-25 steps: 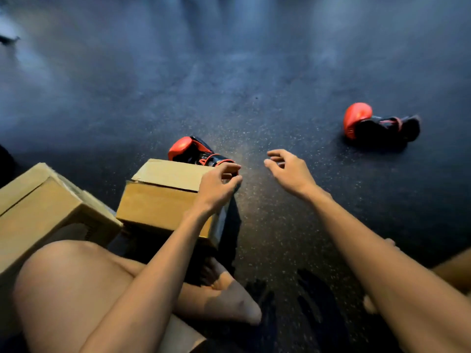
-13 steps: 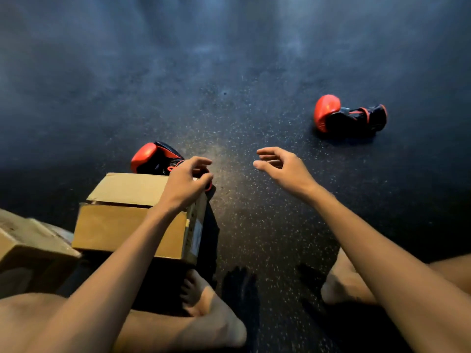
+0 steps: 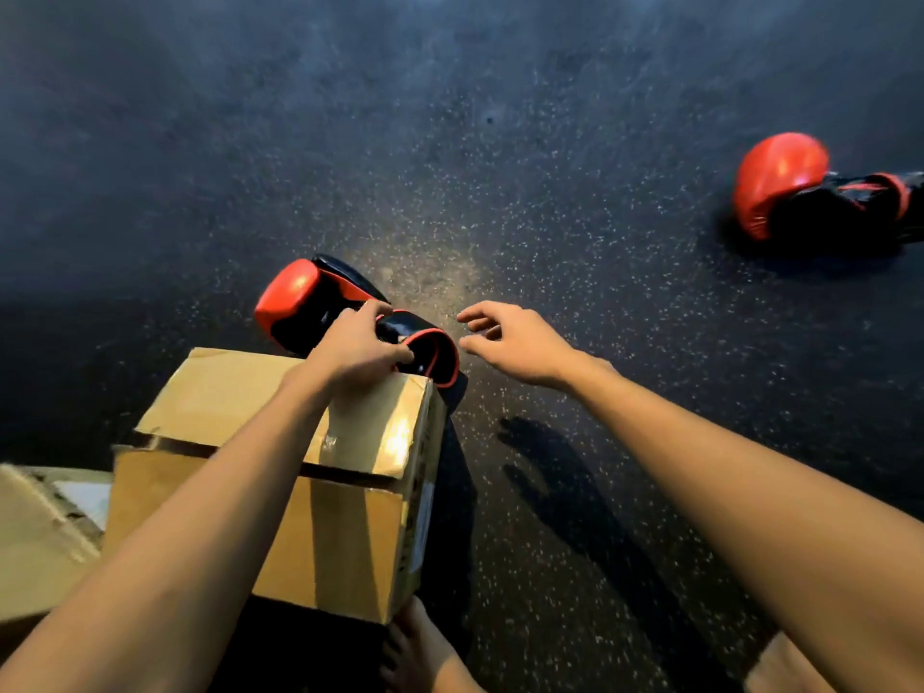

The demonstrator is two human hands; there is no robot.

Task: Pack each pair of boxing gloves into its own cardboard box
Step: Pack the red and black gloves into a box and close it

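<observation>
Single head view; looks forward and down, close over forearms; dark speckled floor (image 3: 500,192) beyond.

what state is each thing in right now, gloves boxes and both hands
near glove: on the floor behind the box, cuff gripped by the left hand
far glove: lying on the floor at far right, untouched
cardboard box: flaps folded down, a dark gap under the top flap
second box: at left edge, only partly in view
left hand: closed on the near glove's cuff
right hand: open, fingers spread, empty
</observation>
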